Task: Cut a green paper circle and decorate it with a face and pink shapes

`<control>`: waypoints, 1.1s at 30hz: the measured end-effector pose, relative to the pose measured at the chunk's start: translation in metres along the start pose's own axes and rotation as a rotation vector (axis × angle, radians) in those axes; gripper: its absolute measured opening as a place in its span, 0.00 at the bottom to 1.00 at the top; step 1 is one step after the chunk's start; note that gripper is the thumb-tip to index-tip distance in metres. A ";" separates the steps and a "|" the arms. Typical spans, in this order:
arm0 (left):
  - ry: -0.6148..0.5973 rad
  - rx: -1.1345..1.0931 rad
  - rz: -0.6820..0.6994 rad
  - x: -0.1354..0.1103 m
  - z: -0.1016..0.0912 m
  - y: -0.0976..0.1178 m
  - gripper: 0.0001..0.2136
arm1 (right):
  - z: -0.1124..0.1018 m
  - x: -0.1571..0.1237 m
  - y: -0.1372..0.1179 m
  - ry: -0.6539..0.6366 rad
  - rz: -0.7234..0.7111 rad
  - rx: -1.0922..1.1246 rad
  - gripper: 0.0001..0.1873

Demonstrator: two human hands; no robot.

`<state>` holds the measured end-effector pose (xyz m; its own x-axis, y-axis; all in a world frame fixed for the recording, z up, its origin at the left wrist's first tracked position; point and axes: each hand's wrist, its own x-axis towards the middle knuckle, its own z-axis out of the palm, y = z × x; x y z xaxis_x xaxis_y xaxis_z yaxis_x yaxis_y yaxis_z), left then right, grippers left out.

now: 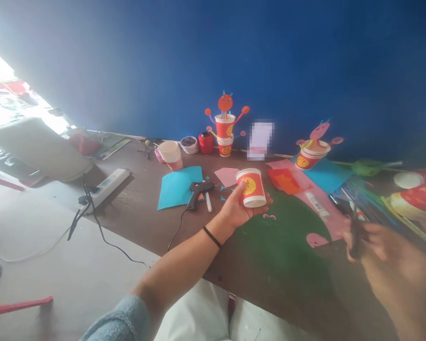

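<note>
My left hand [237, 206] is wrapped around a red and white paper cup [254, 187] with a yellow round print, tilted above the table. At the right, my right hand [379, 246] is smeared by motion. Its fingers are closed on a dark tool that looks like scissors [357, 237]. Below the cup lie small pink paper cut-outs [269, 217] on a dark green round patch [284, 246]. A larger pink paper piece [317, 240] rests between the two hands. Left of the cup are a black glue gun [198, 192] and a white marker [208, 201].
Blue paper [173, 187] lies under the glue gun. Stacked cups [170, 154], a red spool [206, 143] and a decorated cup figure [225, 128] stand along the blue wall. Another cup figure [307, 158] is at right. A power strip [108, 189] with cords sits left.
</note>
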<state>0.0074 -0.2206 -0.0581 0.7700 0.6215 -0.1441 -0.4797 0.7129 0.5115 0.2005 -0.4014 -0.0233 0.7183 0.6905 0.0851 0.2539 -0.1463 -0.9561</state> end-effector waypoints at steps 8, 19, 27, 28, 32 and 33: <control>-0.067 0.044 -0.001 0.000 -0.005 0.005 0.24 | 0.061 0.053 -0.008 -0.163 -0.042 0.104 0.17; -0.007 0.502 0.120 -0.004 0.016 -0.011 0.26 | 0.071 0.032 0.012 -0.439 0.049 0.289 0.20; -0.039 0.686 0.222 -0.012 0.025 -0.018 0.24 | 0.078 0.023 0.007 -0.456 0.056 0.383 0.21; -0.037 0.705 0.229 -0.013 0.025 -0.019 0.24 | 0.078 0.023 0.005 -0.453 0.045 0.393 0.21; -0.016 0.741 0.243 -0.015 0.026 -0.020 0.23 | 0.078 0.021 0.001 -0.462 0.036 0.367 0.21; -0.004 0.747 0.247 -0.015 0.027 -0.021 0.23 | 0.078 0.020 0.001 -0.463 0.038 0.351 0.21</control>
<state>0.0170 -0.2531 -0.0440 0.6801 0.7314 0.0500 -0.2284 0.1466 0.9625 0.1649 -0.3321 -0.0446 0.3444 0.9388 -0.0069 -0.0533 0.0122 -0.9985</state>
